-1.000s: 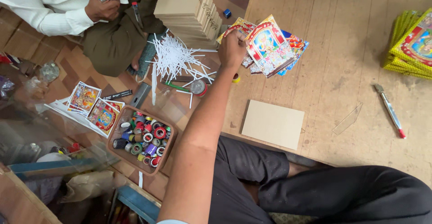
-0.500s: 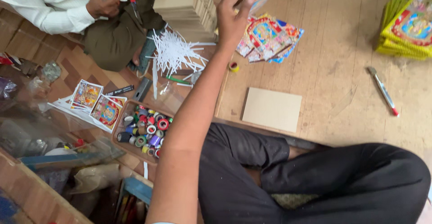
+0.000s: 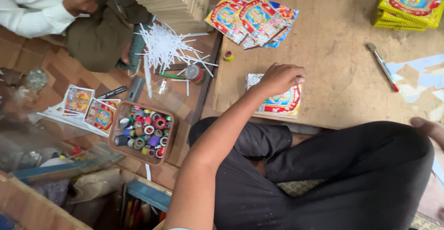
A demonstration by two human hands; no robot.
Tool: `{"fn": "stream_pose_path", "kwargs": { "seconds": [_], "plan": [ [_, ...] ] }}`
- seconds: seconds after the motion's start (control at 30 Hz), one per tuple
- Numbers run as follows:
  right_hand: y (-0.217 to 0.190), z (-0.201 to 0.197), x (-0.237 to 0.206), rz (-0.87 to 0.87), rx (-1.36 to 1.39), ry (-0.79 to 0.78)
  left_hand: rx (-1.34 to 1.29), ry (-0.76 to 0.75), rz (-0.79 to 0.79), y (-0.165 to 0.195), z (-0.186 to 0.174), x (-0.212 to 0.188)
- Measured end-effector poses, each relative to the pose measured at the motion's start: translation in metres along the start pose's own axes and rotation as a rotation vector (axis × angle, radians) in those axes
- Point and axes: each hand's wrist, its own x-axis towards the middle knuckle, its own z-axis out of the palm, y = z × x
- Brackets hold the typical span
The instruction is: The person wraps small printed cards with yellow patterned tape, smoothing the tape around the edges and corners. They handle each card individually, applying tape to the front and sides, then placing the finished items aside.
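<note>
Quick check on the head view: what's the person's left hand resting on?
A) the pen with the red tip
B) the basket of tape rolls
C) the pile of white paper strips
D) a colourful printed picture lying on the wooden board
D: the left hand presses down on a colourful printed picture lying flat on the wooden board, well apart from the basket of tape rolls.
</note>
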Motion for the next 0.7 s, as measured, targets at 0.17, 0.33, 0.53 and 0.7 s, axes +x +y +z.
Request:
{"fn": "stream_pose_path", "kwargs": {
  "seconds": [0.17,0.33,0.53,0.7],
  "plan": [
    [-0.086,-0.027,-0.009,-0.217,0.223,0.061,-0.011,0.25,0.034,-0.004,-0.008,-0.032],
    [-0.193,-0.01,0.0,-0.346,0.192,-0.048,-0.074,0.553,-0.3,0.007,-0.047,-0.118],
    [-0.27,0.062,0.029,-0.709,-0.012,-0.23,-0.007,0.404,-0.306,0.029,-0.057,-0.19],
    [-0.282,0.097,0.035,-0.79,-0.128,-0.211,0.111,0.319,-0.421,0.028,-0.052,-0.194]
  ]
}}
